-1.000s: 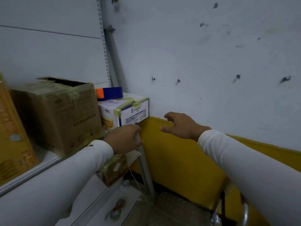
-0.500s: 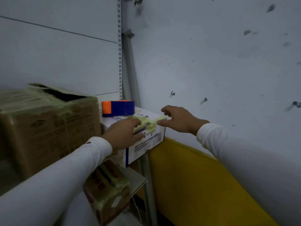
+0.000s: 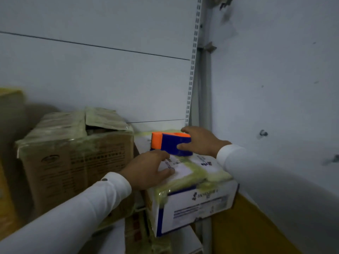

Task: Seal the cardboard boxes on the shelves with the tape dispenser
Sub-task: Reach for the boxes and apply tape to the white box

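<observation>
Blue tape dispenser (image 3: 170,143) with orange end atop white box (image 3: 192,198), right hand (image 3: 199,141) curled around it, left hand (image 3: 148,170) flat on lid, one brown box (image 3: 73,158) alongside, flap raised

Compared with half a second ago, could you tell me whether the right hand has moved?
Yes. The right hand has gone from the white box's front top edge back toward the wall, and now grips the tape dispenser lying on the box's top.
</observation>
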`<state>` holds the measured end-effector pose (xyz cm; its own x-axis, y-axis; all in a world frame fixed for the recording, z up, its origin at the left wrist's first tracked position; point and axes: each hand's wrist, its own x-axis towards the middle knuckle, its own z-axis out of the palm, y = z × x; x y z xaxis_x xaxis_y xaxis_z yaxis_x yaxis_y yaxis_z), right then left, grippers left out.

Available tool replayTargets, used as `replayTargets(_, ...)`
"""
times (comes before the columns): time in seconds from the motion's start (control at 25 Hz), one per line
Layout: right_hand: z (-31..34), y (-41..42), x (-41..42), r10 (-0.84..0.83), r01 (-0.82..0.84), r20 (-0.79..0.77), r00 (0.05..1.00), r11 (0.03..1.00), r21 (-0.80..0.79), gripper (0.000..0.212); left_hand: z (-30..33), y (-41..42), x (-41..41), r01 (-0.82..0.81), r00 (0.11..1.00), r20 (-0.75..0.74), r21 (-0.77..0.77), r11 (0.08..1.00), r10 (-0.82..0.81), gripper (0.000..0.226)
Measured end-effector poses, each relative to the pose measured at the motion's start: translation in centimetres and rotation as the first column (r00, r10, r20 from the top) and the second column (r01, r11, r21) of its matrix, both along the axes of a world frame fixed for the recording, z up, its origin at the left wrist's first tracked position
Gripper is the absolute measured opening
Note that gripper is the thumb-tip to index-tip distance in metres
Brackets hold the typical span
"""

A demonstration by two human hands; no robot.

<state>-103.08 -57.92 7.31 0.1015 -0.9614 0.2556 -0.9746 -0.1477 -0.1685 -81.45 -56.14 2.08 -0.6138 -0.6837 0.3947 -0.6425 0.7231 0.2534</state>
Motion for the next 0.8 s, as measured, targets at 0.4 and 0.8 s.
replayTargets(0.4, -3.6, -8.3, -1.1, 0.165, -0.141, -0.085, 0.983, 0.962, 0.233, 0.053, -1.0, 0.5, -1.5, -0.285, 0.958, 0.026, 0.038, 0.958, 0.284, 0.051)
replayTargets(0.8, -1.5, -1.3, -3.1, 0.063, -0.077, 0.167, 0.984, 0.994, 0.079, 0.04, -0.1, 2.7, 0.4, -0.221, 0.974, 0.042, -0.002, 0.975, 0.221, 0.049)
